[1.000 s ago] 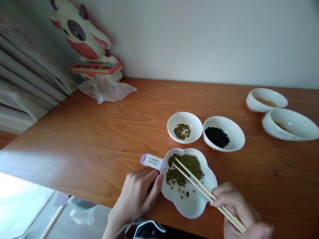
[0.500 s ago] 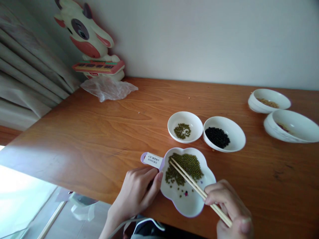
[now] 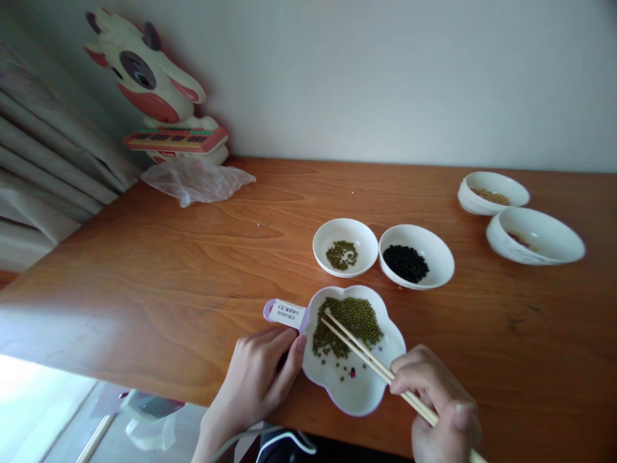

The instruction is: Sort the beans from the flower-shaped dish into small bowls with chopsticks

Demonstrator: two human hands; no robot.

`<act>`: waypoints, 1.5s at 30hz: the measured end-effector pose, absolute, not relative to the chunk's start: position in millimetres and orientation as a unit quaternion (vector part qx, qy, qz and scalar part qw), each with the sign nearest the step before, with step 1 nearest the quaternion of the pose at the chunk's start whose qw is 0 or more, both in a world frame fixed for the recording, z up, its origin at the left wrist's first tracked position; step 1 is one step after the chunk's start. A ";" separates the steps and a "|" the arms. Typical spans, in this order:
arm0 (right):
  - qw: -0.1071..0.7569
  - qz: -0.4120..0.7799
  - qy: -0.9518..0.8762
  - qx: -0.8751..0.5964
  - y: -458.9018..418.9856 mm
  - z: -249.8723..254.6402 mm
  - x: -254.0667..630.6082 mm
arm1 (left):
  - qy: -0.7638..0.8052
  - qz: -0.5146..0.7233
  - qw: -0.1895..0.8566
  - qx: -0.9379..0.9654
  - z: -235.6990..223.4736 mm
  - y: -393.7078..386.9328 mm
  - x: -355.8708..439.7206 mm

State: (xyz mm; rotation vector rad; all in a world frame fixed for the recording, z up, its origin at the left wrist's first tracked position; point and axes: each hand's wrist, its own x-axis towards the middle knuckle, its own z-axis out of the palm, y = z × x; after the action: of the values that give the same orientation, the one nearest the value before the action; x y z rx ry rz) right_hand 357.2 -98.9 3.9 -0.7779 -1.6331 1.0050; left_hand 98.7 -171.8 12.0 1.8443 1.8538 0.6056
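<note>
Wooden table point(image 3: 193, 270) against pale wall point(image 3: 361, 83). Flower-shaped dish point(image 3: 362, 397) between hands. Left hand point(image 3: 260, 373) curled, holding dish edge beside handle point(image 3: 288, 314). Right hand point(image 3: 436, 399) clasping chopsticks point(image 3: 362, 353), tips slightly parted at green beans point(image 3: 361, 319) in dish. Beyond hands: white bowl point(image 3: 369, 247) of green beans, black-bean bowl point(image 3: 439, 258) just beside.

Toy cow point(image 3: 152, 90) w/ red-edged toy keyboard point(image 3: 178, 139) stands back L, close to pale wall point(image 3: 361, 77). Crumpled clear plastic bag point(image 3: 202, 183) lies just in front, on brown wood-grain tbl point(image 3: 159, 276). Pleated beige-grey curtain point(image 3: 43, 154) far L. Below tbl edge, bottom L: pale pole point(image 3: 96, 439), slanted, nr see-through item w/ whitish strap, details unclear. White cable point(image 3: 289, 433) loops bottom ctr.
</note>
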 end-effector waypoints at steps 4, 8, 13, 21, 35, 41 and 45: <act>0.517 0.421 -0.673 -0.320 -101.0 2.3 359.6 | 0.672 0.223 0.219 0.671 12.5 -170.9 99.3; 0.527 0.432 -0.660 -0.317 -103.0 0.4 361.0 | 0.673 0.231 0.217 0.669 13.0 -169.1 100.5; 0.525 0.435 -0.653 -0.329 -102.6 1.9 359.2 | 0.671 0.229 0.218 0.671 11.6 -168.7 100.9; 0.519 0.428 -0.662 -0.331 -101.3 1.0 357.7 | 0.672 0.229 0.225 0.667 13.2 -170.3 100.7; 0.538 0.394 -0.666 -0.335 -101.9 4.2 356.8 | 0.673 0.226 0.227 0.667 16.9 -169.4 101.3; 0.533 0.398 -0.664 -0.341 -100.9 8.7 357.6 | 0.677 0.222 0.220 0.667 15.3 -169.6 101.6; 0.574 0.386 -0.624 -0.364 -99.3 15.9 352.8 | 0.676 0.217 0.226 0.666 16.3 -169.8 102.1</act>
State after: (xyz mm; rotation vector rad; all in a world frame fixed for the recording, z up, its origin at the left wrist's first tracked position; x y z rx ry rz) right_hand 352.8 -99.3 15.9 -0.8526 -1.4617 0.9036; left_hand 102.1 -169.8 16.3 1.8376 1.8652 0.5990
